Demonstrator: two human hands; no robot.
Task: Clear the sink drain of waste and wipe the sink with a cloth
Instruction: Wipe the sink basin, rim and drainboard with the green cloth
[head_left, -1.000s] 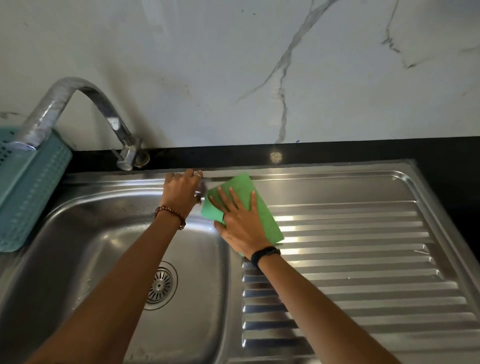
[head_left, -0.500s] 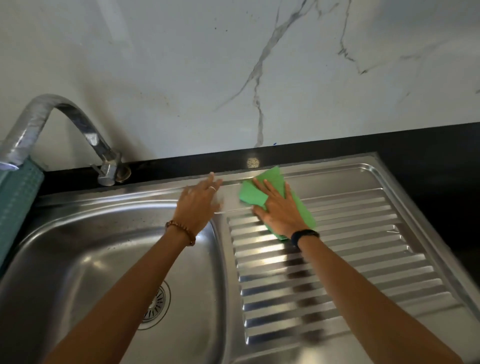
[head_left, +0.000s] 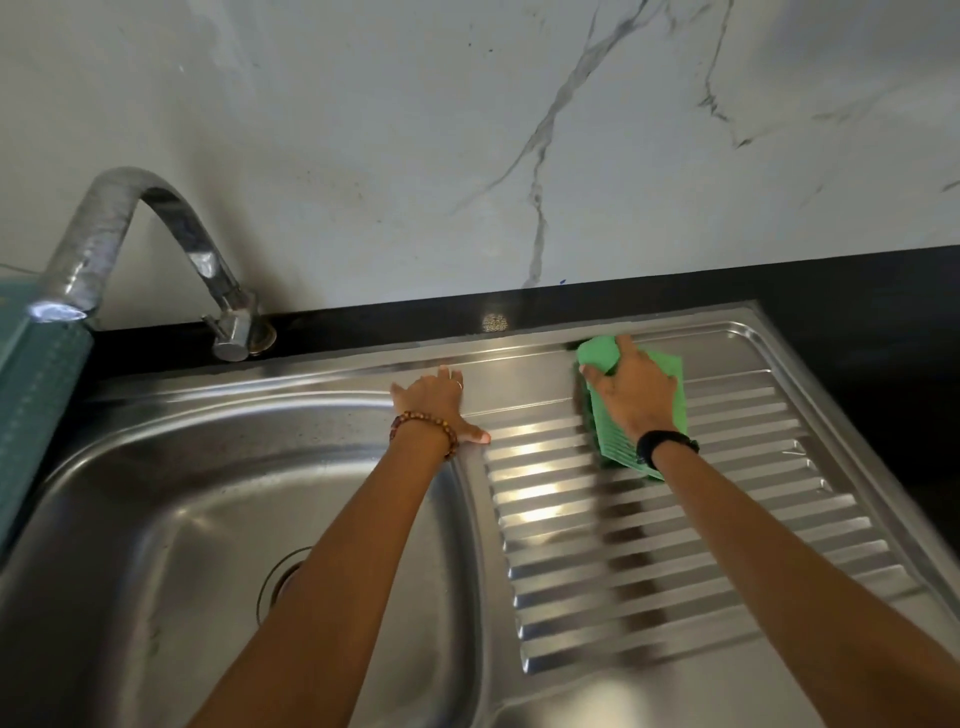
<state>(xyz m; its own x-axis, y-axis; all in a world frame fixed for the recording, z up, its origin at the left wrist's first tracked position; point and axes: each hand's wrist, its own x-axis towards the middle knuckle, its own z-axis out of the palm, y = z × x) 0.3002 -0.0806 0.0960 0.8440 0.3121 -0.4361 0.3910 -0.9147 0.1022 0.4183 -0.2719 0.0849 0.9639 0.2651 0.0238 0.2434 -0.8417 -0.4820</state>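
The right hand (head_left: 635, 396) presses the cloth (head_left: 644, 415) flat, fingers spread, on the drainboard's (head_left: 727, 519) far ridges. The left hand (head_left: 435, 405) rests open on the sink (head_left: 156, 519) rim. The cloth could bunch on the ridges, leaving grooves unwiped; the drain (head_left: 280, 577) is half hidden.

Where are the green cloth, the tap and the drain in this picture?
cloth (head_left: 621, 452): head view, near ridged part below the wrist.
tap (head_left: 98, 234): head view, curved spout.
drain (head_left: 278, 577): head view, left rim, rest behind the arm.
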